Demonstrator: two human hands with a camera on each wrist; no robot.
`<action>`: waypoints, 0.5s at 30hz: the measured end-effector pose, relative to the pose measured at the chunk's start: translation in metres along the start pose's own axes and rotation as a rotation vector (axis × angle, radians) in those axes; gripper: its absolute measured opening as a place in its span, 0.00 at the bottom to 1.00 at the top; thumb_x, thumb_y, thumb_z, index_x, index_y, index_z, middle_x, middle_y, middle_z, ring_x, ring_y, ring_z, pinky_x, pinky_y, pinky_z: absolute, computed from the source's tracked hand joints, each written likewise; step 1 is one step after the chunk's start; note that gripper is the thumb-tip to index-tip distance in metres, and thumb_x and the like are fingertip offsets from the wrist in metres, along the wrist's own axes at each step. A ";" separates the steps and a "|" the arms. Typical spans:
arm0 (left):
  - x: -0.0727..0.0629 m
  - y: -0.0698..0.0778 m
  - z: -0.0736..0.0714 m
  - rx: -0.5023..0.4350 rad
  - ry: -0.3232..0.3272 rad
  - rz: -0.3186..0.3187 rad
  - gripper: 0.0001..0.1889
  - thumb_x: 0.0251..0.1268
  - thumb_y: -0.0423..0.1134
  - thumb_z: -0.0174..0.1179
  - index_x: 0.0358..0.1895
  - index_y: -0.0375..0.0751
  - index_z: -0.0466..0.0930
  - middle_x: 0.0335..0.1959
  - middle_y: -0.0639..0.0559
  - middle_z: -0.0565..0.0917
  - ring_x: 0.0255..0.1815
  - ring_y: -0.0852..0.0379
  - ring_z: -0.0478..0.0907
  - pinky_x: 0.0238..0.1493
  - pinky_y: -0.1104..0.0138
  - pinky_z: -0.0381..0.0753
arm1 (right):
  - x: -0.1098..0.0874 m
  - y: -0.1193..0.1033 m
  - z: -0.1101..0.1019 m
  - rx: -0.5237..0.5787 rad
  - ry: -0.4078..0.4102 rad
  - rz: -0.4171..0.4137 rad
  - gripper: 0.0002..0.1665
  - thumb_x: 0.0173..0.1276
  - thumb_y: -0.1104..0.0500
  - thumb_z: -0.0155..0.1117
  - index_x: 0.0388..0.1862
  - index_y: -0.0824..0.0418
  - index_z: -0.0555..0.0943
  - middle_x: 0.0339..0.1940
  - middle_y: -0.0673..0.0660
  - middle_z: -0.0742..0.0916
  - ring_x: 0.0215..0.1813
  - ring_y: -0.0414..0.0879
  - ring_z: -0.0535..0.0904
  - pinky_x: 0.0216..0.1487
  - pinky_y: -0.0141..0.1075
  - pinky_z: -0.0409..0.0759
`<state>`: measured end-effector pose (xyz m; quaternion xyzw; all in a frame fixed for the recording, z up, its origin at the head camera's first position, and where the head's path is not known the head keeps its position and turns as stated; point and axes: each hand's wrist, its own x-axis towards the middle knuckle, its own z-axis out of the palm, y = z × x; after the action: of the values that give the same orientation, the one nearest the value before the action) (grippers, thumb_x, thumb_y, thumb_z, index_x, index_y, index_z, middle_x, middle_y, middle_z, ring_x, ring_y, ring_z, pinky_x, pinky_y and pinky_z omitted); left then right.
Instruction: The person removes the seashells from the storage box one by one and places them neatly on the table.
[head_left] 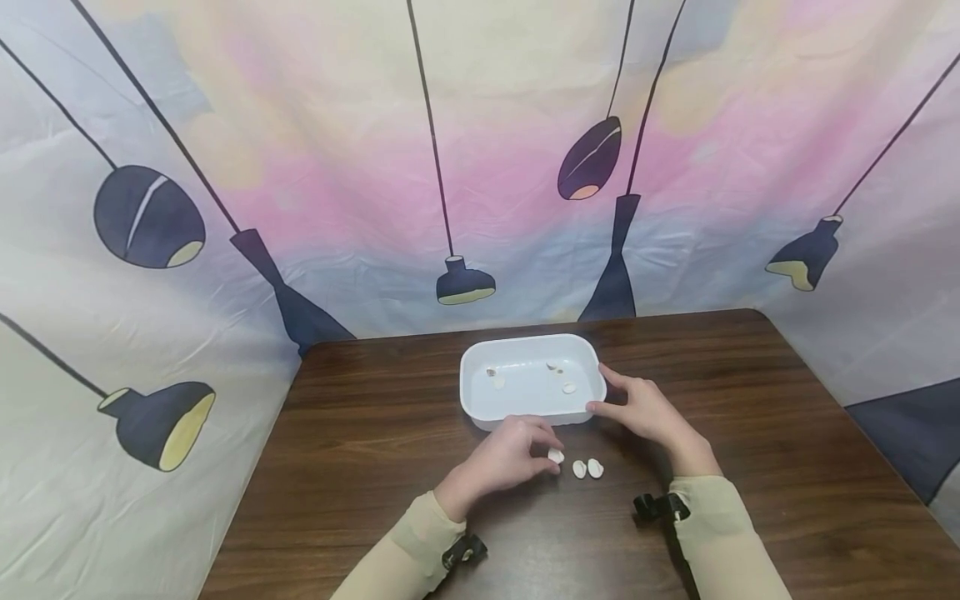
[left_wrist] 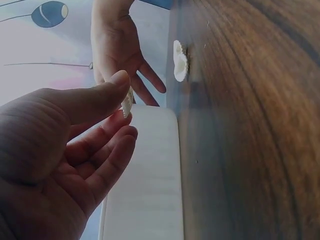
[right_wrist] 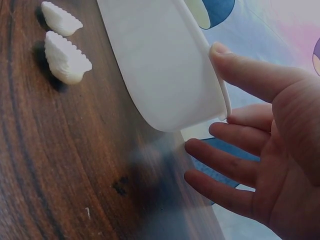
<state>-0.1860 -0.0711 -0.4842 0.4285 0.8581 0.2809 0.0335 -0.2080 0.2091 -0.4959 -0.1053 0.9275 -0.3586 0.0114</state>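
In the head view, a person works at a brown wooden table (head_left: 360,467) with both hands. The left hand (head_left: 517,454) is partly closed, pinching a white shell (head_left: 556,456) between thumb and fingertips, just in front of the white tray (head_left: 528,396). The right hand (head_left: 647,407) is at the tray's right end, thumb at the near corner and fingers along the side. A pair of shells (head_left: 587,469) lies on the table, side by side, to the right of the held one. Inside the tray are a whitish piece (head_left: 568,387) towards the right and small brownish bits (head_left: 491,372) towards the left. Pale sleeves (head_left: 720,517) cover both forearms, with a black mount (head_left: 465,552) at each wrist. Behind the table hangs a pastel cloth (head_left: 337,125) printed with dark lamps (head_left: 465,282).

In the left wrist view, the shell is seen nearly edge-on, held between the thumb and the fingertips, its edge notched. The other fingers bend loosely below it. The tray's pale outer wall stands beyond, and the pair of shells rests on the table near it.

In the right wrist view, the right hand is mostly open: the thumb touches the tray's rim, the forefinger reaches the corner, and the remaining fingers extend loosely, spread apart. The pair of shells lies close together beside the tray, ridged and scalloped at the edge.
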 end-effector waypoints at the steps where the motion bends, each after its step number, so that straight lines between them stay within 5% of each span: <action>1: 0.000 0.000 0.000 0.001 0.000 -0.002 0.12 0.59 0.37 0.81 0.45 0.43 0.94 0.40 0.61 0.89 0.43 0.67 0.83 0.51 0.77 0.77 | 0.000 0.000 0.000 0.002 0.000 0.002 0.51 0.71 0.40 0.75 0.83 0.63 0.67 0.69 0.72 0.82 0.70 0.68 0.79 0.67 0.64 0.75; 15: 0.002 -0.001 0.011 0.048 -0.042 0.008 0.12 0.56 0.38 0.83 0.43 0.43 0.95 0.38 0.59 0.89 0.39 0.66 0.82 0.44 0.79 0.76 | -0.001 -0.001 -0.001 0.011 -0.001 0.015 0.51 0.71 0.41 0.76 0.83 0.64 0.67 0.71 0.71 0.80 0.72 0.67 0.77 0.69 0.64 0.73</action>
<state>-0.1848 -0.0646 -0.4937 0.4383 0.8621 0.2513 0.0402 -0.2071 0.2093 -0.4943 -0.0986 0.9263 -0.3634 0.0151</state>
